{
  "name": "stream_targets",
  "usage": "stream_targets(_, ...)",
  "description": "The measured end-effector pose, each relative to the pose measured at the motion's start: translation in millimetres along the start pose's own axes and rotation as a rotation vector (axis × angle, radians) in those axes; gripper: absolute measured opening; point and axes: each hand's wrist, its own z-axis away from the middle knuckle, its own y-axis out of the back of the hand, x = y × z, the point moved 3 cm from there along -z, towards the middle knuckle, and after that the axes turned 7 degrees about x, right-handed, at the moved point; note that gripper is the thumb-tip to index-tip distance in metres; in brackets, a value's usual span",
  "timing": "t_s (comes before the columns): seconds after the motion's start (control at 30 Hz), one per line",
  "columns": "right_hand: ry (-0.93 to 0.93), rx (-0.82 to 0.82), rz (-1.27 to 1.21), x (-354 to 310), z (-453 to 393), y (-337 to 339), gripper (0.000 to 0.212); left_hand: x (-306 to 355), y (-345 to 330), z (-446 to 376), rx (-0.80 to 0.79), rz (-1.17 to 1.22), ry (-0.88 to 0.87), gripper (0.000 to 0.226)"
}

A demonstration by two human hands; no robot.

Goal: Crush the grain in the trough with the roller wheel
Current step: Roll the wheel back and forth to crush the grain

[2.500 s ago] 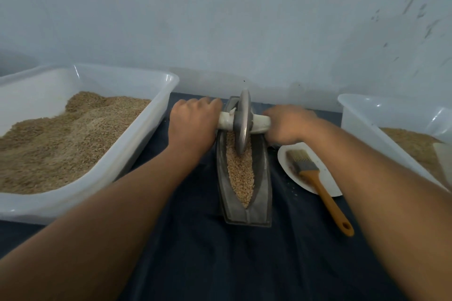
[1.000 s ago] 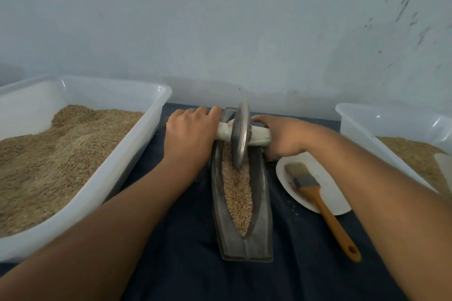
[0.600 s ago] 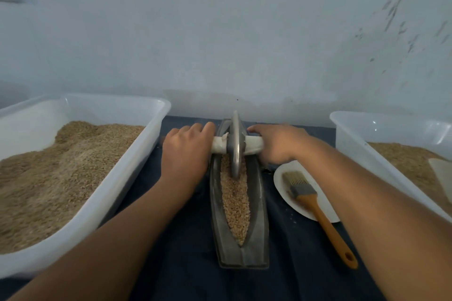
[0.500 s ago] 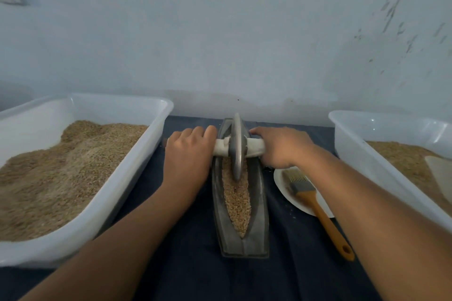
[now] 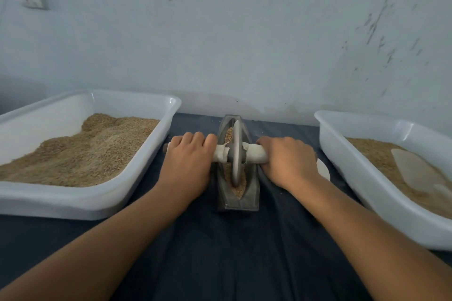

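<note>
A grey boat-shaped metal trough (image 5: pixel 252 197) lies lengthwise on the dark cloth, holding tan grain (image 5: pixel 241 189). The metal roller wheel (image 5: pixel 236 154) stands upright in the trough near its middle, on a white-wrapped axle handle (image 5: pixel 254 154). My left hand (image 5: pixel 187 164) grips the handle's left end and my right hand (image 5: pixel 289 161) grips its right end, fingers curled over it. The wheel hides part of the grain.
A large white tub (image 5: pixel 102 199) of grain stands at the left. Another white tub (image 5: pixel 381 203) of grain with a pale scoop (image 5: pixel 413 171) stands at the right. A white plate's edge (image 5: pixel 323 170) peeks out behind my right wrist. The wall is close behind.
Both hands have rolled the wheel from the trough's far end toward me, to about its middle. My right arm now covers the brush and most of the plate.
</note>
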Motion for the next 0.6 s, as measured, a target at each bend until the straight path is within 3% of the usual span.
stream_targets(0.2, -0.002, 0.003, 0.014, 5, 19, 9, 0.018, 7, 17, 1, -0.008, -0.010, -0.009, 0.028)
stream_targets(0.43, -0.015, -0.147, -0.049, 12, -3, -15, 0.031, 3, -5, -20, -0.084, -0.072, -0.018, 0.042)
stream_targets(0.6, -0.003, -0.251, -0.082, 15, -39, -34, 0.047, -5, -28, -42, -0.150, -0.078, 0.032, 0.034)
